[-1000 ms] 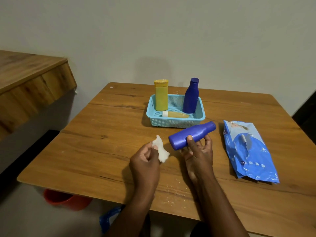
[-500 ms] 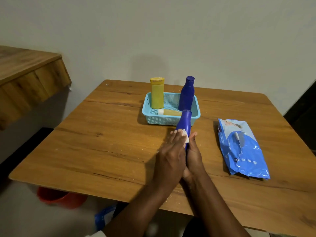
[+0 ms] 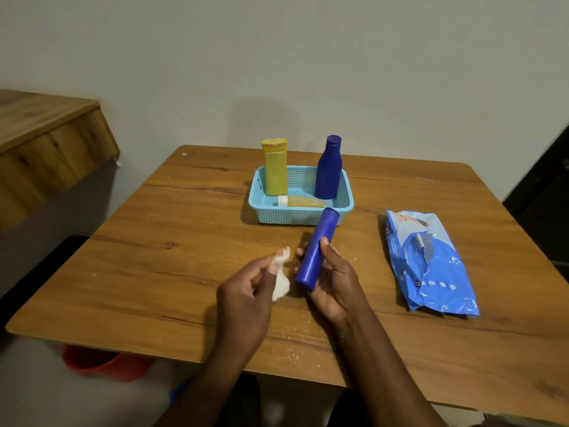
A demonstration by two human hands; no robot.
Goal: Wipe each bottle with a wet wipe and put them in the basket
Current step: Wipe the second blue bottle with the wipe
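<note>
The left hand (image 3: 246, 298), pinching the wipe (image 3: 281, 277), has drawn off the right-gripped blue bottle (image 3: 317, 249) before the basket (image 3: 300, 215).

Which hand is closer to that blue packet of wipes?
The right hand. It holds a blue bottle just left of the wipes pack. The left hand, pinching a wipe, is farther left, beyond the bottle.

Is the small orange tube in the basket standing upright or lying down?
Lying down. The orange tube rests flat on the floor of the basket, white cap toward the left, in front of the upright yellow bottle and blue bottle.
</note>
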